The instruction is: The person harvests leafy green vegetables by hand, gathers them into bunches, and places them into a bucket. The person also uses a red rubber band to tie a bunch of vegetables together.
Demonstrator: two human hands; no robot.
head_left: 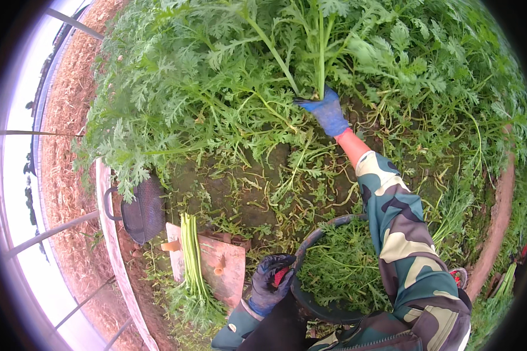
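Observation:
My right hand (pixel 327 112), in a blue glove, is stretched forward to the base of a leafy green plant, and its fingers are closed around the thick pale stems (pixel 321 66). My left hand (pixel 268 281), in a dark, soiled glove, is curled beside the rim of a round dark tub (pixel 305 250). A red patch (pixel 281 276) shows between the left fingers; whether it is a held thing or part of the glove is unclear. Loose leafy greens (pixel 338 267) fill the tub.
Left of the tub, a bundle of cut stems (pixel 192 259) lies on a board (pixel 226 267) with upright pegs. Behind it is a dark mesh basket (pixel 145 210) with a handle. Dense greens (pixel 180 79) stand ahead. A pale plank edge (pixel 114 245) runs along the left.

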